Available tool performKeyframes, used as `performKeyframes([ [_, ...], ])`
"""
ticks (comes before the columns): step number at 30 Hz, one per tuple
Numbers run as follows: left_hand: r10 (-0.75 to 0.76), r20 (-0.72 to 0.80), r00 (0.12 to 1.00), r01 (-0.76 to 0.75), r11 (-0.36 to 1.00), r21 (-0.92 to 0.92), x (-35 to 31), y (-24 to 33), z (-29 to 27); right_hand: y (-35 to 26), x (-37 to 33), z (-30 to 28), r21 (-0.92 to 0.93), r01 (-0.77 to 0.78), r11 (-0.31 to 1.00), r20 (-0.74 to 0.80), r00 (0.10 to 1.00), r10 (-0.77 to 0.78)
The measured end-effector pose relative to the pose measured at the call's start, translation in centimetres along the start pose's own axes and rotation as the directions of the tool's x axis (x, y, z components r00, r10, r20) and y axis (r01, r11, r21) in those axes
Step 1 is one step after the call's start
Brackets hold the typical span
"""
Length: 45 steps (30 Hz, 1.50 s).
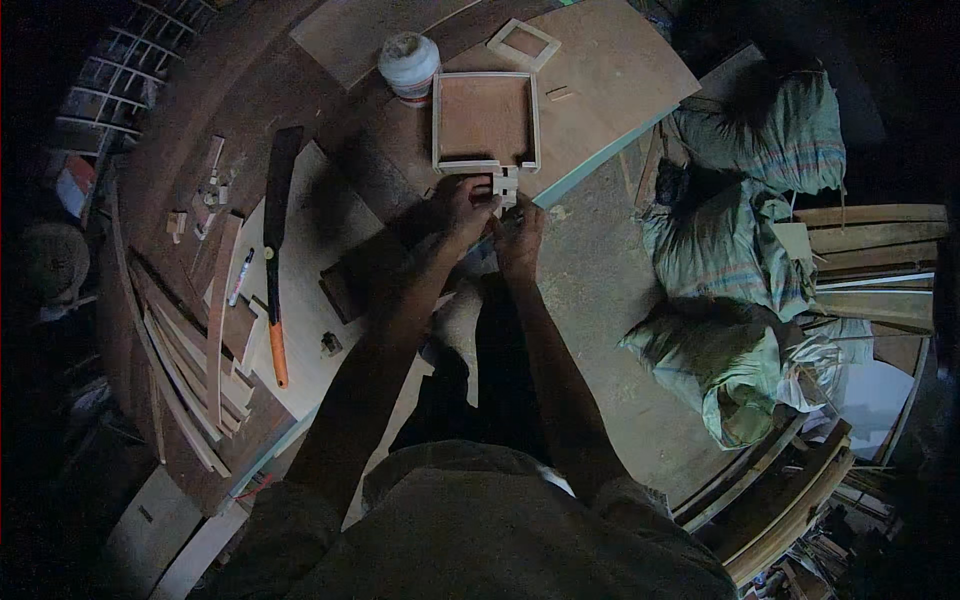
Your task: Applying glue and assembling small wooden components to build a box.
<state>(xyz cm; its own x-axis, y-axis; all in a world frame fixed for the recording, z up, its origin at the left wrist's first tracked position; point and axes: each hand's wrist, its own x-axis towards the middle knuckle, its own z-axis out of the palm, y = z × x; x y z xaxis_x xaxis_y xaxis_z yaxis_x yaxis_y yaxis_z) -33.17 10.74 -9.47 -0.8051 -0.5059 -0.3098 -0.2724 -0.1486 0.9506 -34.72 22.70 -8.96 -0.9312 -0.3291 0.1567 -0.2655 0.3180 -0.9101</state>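
Close to the near edge of the workbench, my left hand (470, 203) pinches a small pale wooden piece with notches (505, 184) between its fingers. My right hand (519, 235) is closed at the lower end of the same piece, its fingertips partly in shadow. Just beyond my hands lies a shallow square wooden box (486, 75) with pale thin walls and a brown bottom. A gap shows in its near wall, right beside the held piece. Behind the box's left corner stands a white plastic tub (409, 66). A small wooden frame (523, 45) lies past the far right corner.
To the left lie a saw with an orange handle (278, 350), a marker pen (240, 278), small wood offcuts (212, 190) and long wood strips (180, 350). Filled sacks (730, 245) and stacked boards (875, 240) occupy the floor at right. The bench edge (610, 155) runs diagonally.
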Motion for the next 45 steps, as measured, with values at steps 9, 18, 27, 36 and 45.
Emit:
performKeyframes([
  [9,0.046,0.037,0.998,-0.037,0.979,-0.199,0.1,-0.8,0.1,1.8,0.9,0.3,0.035,0.115,0.993,-0.024,0.993,-0.114],
  [18,0.061,0.040,0.997,-0.059,0.997,-0.056,0.9,-0.9,-0.1,2.0,1.6,-0.4,0.033,0.079,0.996,0.022,0.997,-0.080],
  [27,-0.128,0.040,0.991,0.134,0.950,-0.284,0.5,0.3,-0.1,1.9,2.2,0.0,0.187,0.065,0.980,-0.007,0.998,-0.065],
  [36,-0.190,0.062,0.980,0.199,0.904,-0.379,1.2,-0.9,-0.3,3.1,1.6,-0.5,-0.002,0.136,0.991,-0.038,0.990,-0.136],
  [45,-0.067,0.090,0.994,0.092,0.943,-0.321,0.5,-0.3,0.1,4.5,0.9,-1.0,-0.063,0.177,0.982,-0.066,0.981,-0.181],
])
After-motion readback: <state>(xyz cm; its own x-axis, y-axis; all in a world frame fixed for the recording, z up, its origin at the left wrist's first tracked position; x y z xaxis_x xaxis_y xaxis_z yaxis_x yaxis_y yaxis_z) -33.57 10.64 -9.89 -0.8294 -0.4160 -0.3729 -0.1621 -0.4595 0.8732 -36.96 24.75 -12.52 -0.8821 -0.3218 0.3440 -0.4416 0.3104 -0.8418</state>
